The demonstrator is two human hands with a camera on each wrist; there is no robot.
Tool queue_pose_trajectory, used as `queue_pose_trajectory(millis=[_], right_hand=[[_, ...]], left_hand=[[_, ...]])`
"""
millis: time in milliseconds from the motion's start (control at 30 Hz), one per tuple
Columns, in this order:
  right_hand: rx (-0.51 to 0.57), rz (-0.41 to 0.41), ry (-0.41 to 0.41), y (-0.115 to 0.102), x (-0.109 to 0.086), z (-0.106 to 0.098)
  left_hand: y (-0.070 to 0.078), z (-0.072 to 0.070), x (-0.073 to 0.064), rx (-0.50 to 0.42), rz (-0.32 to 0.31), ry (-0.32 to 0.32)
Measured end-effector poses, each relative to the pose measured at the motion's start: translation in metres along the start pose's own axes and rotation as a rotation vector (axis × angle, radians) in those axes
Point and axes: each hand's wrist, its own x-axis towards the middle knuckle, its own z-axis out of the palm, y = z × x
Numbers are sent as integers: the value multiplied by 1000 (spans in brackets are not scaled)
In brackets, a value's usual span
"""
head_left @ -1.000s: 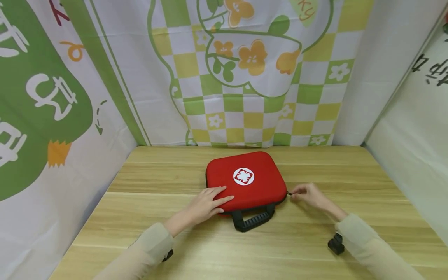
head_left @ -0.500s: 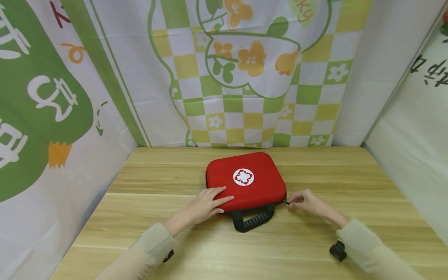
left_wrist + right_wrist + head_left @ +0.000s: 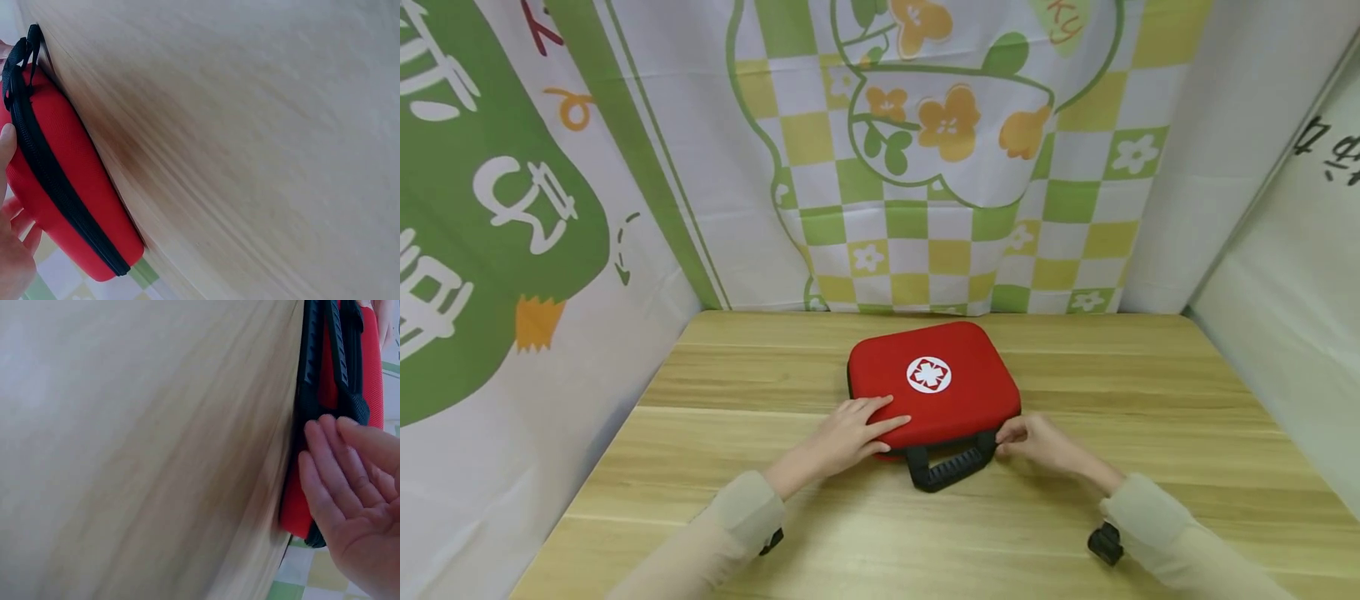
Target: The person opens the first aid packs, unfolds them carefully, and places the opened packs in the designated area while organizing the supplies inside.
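A red first-aid case (image 3: 880, 358) with a white cross emblem lies flat on the wooden table in the head view. Its black handle (image 3: 951, 471) points toward the person. My left hand (image 3: 850, 435) rests on the case's near left corner with fingers spread; the left wrist view shows the thumb by the black zipper (image 3: 59, 190) along the side. At the right base of the handle, my right hand (image 3: 1037, 442) has thumb and forefinger together, pinching the zipper pull, which the fingers hide. The right wrist view shows the right hand's other fingers (image 3: 322, 487) extended beside the case.
The wooden table (image 3: 737, 367) extends around the case on all sides. A patterned curtain (image 3: 925, 250) hangs behind its far edge, with white cloth at both sides. Dark wrist devices (image 3: 1105, 543) hang under the sleeves.
My right hand has moved along the case's right front corner, from its right side round to the handle's right base, with the zipper pull. My left hand has stayed on the case.
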Motion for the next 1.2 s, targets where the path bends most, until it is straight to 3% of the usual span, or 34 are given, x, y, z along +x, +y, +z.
queue_pose_trajectory(millis=[467, 733, 1200], right_hand=[[-47, 45, 130, -7, -4, 9], [-11, 23, 151, -14, 1, 20], [-34, 21, 190, -16, 0, 19]], left_hand=[[11, 4, 6, 65, -11, 88], [18, 7, 9, 89, -45, 84], [32, 8, 17, 114, -93, 83]])
